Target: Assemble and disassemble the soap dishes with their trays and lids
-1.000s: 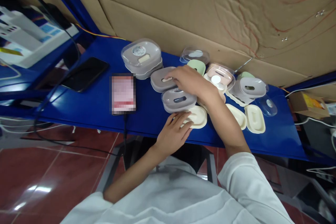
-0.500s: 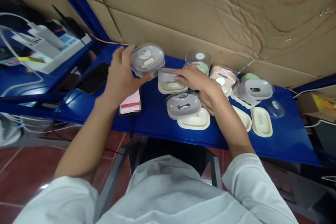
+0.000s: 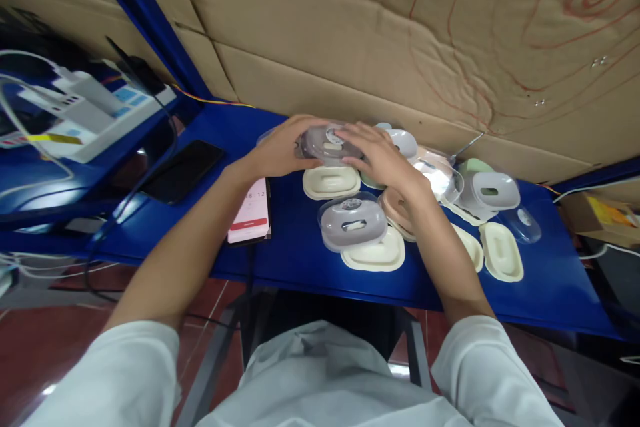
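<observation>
Both hands hold a grey oval container with a clear cover and round label, near the back of the blue table. My left hand grips its left side, and my right hand has its fingers on the right side. Just below lies a cream oval tray. Nearer the front, a grey container with a clear cover overlaps another cream tray. A brown oval piece is partly hidden by my right forearm. Behind my right hand is a grey lid.
A phone with a lit screen and a dark phone lie left. A power strip with cables is farther left. More grey parts, cream trays and a clear cover are at right. Cardboard stands behind.
My left hand has moved right to the labelled container, now between both hands. My right hand has left the grey piece over the cream tray; a grey lid now shows farther back.
</observation>
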A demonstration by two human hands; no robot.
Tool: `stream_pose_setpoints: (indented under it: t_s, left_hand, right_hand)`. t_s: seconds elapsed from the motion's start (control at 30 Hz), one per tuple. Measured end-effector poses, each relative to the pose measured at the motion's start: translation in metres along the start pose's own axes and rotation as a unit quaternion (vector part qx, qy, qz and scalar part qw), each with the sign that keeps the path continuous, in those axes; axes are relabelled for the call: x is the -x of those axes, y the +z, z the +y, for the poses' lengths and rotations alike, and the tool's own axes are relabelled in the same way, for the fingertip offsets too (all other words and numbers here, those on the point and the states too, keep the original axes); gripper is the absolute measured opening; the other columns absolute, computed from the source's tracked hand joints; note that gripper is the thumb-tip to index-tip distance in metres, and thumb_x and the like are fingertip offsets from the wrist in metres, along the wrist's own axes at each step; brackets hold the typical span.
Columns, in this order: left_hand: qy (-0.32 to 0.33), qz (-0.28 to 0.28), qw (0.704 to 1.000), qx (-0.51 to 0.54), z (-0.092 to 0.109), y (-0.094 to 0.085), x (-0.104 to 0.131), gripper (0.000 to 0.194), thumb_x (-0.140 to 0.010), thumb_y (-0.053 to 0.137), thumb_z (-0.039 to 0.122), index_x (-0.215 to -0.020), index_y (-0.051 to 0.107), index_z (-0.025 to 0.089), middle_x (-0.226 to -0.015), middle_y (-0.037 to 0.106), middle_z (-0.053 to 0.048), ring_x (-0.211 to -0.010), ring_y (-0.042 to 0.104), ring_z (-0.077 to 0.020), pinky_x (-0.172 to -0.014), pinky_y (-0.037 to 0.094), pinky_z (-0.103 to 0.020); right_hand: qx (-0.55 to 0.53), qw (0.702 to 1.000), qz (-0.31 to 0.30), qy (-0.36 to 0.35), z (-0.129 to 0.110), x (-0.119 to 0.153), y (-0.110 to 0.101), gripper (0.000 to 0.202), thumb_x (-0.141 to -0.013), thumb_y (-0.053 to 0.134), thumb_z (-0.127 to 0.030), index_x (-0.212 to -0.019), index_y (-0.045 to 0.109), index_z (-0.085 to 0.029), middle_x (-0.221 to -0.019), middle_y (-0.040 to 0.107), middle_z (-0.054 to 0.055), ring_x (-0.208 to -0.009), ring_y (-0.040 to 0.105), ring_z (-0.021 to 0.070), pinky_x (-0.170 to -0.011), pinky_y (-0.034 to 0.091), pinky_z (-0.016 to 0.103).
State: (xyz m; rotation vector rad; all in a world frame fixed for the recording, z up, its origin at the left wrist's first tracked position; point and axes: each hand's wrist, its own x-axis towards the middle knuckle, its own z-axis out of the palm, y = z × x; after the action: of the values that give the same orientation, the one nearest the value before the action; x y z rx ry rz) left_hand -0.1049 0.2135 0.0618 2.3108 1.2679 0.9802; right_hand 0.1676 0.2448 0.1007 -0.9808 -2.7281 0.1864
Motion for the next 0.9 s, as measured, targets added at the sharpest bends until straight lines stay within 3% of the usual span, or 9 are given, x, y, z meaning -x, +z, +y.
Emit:
stream_pose_setpoints:
  t_s: [0.1, 0.17, 0.27, 0.43, 0.5, 0.67, 0.73, 0.9]
  left_hand:
    - [-0.018, -0.005, 1.000, 0.008, -0.004, 0.005, 0.003, 0.082, -0.085, 0.081, 0.059, -0.155, 0.051, 0.028, -0.155, 0.060, -0.008, -0.139, 0.060, -0.0318, -0.120, 0.047, -0.050]
    - [-0.023, 0.004, 1.000, 0.016, -0.006, 0.007, 0.008, 0.087, -0.084, 0.083, 0.058, -0.157, 0.047, 0.028, -0.158, 0.057, -0.010, -0.138, 0.060, -0.0323, -0.118, 0.049, -0.050]
    - [0.006, 0.021, 0.998, 0.054, -0.009, 0.012, 0.012, 0.094, -0.081, 0.085, 0.062, -0.159, 0.043, 0.031, -0.160, 0.054, -0.010, -0.142, 0.058, -0.0335, -0.119, 0.049, -0.050]
    - [0.019, 0.032, 0.994, 0.101, -0.012, 0.018, 0.015, 0.090, -0.082, 0.085, 0.063, -0.156, 0.045, 0.032, -0.157, 0.057, -0.010, -0.143, 0.058, -0.0331, -0.119, 0.050, -0.050]
    - [0.018, 0.046, 0.994, 0.101, -0.013, 0.017, 0.015, 0.091, -0.081, 0.085, 0.064, -0.156, 0.045, 0.032, -0.157, 0.057, -0.010, -0.144, 0.057, -0.0333, -0.121, 0.048, -0.051]
    - [0.021, 0.075, 0.991, 0.106, -0.012, 0.012, 0.015, 0.099, -0.081, 0.087, 0.063, -0.161, 0.038, 0.030, -0.160, 0.054, -0.011, -0.148, 0.054, -0.0341, -0.124, 0.045, -0.055]
    - [0.026, 0.089, 0.990, 0.107, -0.010, 0.012, 0.015, 0.100, -0.082, 0.086, 0.063, -0.162, 0.035, 0.032, -0.165, 0.048, -0.012, -0.150, 0.051, -0.0349, -0.124, 0.045, -0.056]
    - [0.049, 0.083, 0.991, 0.097, -0.009, 0.019, 0.015, 0.095, -0.085, 0.077, 0.073, -0.163, 0.033, 0.040, -0.168, 0.042, -0.009, -0.147, 0.053, -0.0367, -0.118, 0.049, -0.059]
  right_hand:
    - [-0.023, 1.000, 0.002, 0.012, 0.004, -0.006, 0.008, 0.048, -0.113, 0.039, -0.038, -0.156, 0.057, -0.026, -0.159, 0.059, 0.007, -0.147, 0.054, 0.0268, -0.124, 0.038, 0.047]
    - [-0.021, 0.999, 0.017, 0.025, 0.004, -0.006, 0.009, 0.049, -0.113, 0.040, -0.039, -0.157, 0.055, -0.023, -0.162, 0.056, 0.009, -0.150, 0.051, 0.0303, -0.125, 0.035, 0.052]
    - [-0.058, 0.998, 0.010, -0.014, 0.003, -0.004, 0.009, 0.060, -0.110, 0.050, -0.048, -0.164, 0.046, -0.024, -0.171, 0.044, 0.011, -0.157, 0.041, 0.0321, -0.128, 0.031, 0.054]
    - [-0.134, 0.988, -0.011, -0.072, 0.008, -0.005, 0.009, 0.076, -0.099, 0.066, -0.060, -0.165, 0.044, -0.028, -0.166, 0.051, 0.008, -0.152, 0.049, 0.0324, -0.125, 0.039, 0.053]
    - [-0.144, 0.988, -0.004, -0.061, 0.011, -0.005, 0.008, 0.070, -0.102, 0.062, -0.059, -0.163, 0.047, -0.028, -0.164, 0.054, 0.007, -0.148, 0.053, 0.0312, -0.123, 0.042, 0.051]
    - [-0.062, 0.991, 0.115, 0.013, 0.005, -0.005, 0.005, 0.053, -0.110, 0.046, -0.045, -0.155, 0.055, -0.019, -0.157, 0.060, 0.013, -0.144, 0.056, 0.0326, -0.119, 0.045, 0.053]
    - [-0.026, 0.990, 0.136, 0.005, -0.003, -0.005, 0.006, 0.047, -0.111, 0.045, -0.045, -0.147, 0.063, -0.020, -0.152, 0.064, 0.013, -0.141, 0.057, 0.0329, -0.118, 0.044, 0.053]
    - [-0.075, 0.994, 0.036, -0.073, -0.018, -0.009, 0.019, 0.055, -0.108, 0.054, -0.051, -0.147, 0.063, -0.015, -0.149, 0.067, 0.013, -0.135, 0.064, 0.0307, -0.114, 0.048, 0.044]
